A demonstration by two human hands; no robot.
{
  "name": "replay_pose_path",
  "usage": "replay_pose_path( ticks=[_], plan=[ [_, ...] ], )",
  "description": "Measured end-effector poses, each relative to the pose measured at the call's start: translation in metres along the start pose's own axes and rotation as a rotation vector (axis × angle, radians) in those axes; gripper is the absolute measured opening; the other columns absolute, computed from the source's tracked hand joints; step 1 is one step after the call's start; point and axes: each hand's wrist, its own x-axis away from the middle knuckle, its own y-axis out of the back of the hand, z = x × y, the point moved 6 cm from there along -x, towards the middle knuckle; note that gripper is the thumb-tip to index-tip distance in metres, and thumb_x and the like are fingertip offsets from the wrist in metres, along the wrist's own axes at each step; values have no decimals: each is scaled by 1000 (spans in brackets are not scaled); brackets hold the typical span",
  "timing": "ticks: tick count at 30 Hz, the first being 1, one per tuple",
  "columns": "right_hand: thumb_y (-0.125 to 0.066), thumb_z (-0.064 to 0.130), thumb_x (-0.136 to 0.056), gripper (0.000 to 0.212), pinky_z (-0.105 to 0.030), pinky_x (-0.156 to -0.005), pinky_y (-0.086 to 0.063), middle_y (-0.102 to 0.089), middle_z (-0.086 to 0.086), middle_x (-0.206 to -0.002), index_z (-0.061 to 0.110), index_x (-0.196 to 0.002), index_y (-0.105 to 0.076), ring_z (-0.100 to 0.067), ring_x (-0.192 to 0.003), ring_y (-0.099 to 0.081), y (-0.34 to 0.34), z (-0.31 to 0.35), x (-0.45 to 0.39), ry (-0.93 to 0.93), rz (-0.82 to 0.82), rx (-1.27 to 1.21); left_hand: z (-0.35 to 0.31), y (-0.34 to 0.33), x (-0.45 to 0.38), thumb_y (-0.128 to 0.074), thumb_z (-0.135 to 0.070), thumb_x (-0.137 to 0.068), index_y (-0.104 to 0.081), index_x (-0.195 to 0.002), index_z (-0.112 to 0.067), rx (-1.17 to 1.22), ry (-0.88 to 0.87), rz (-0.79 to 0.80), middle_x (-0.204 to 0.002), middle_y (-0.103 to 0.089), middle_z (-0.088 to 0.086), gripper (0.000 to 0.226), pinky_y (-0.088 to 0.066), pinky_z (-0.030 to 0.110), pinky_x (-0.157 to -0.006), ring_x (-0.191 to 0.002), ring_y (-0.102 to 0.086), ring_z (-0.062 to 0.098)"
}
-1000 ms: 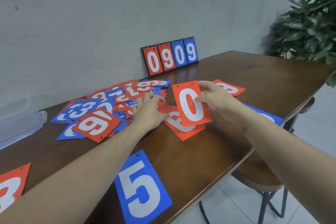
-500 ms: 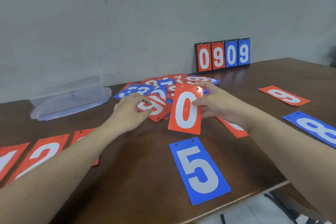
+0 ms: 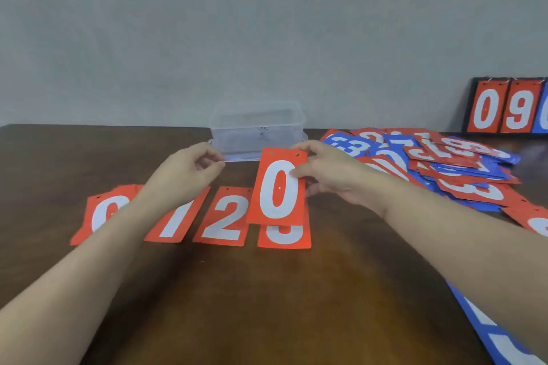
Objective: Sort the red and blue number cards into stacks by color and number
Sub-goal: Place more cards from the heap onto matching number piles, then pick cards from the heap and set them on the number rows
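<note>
Fingers of the right hand (image 3: pixel 332 175) are pinching a red 0 card (image 3: pixel 278 187) above the red row, likely heading for the leftmost 0 stack (image 3: pixel 102 212). The left hand (image 3: pixel 184 172) is hovering loosely curled, holding nothing

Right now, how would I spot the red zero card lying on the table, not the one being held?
Find the row of red cards on the brown table, in front of the clear plastic box. The lying red 0 card is the leftmost, beside the red 1 card. The left forearm crosses its right side.
</note>
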Motion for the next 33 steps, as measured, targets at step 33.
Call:
replay_pose_path(
  ticks=[33],
  plan=[
    [-69, 38, -87, 33, -34, -96, -46, -59, 9, -110, 34, -119, -60, -15, -114, -49, -205, 35, -92, 395, 25, 683, 109, 68, 12, -51, -36, -96, -58, -99, -37, -156, 211, -189, -86, -61, -10, 8, -46, 31, -63, -73, -59, 10]
  ],
)
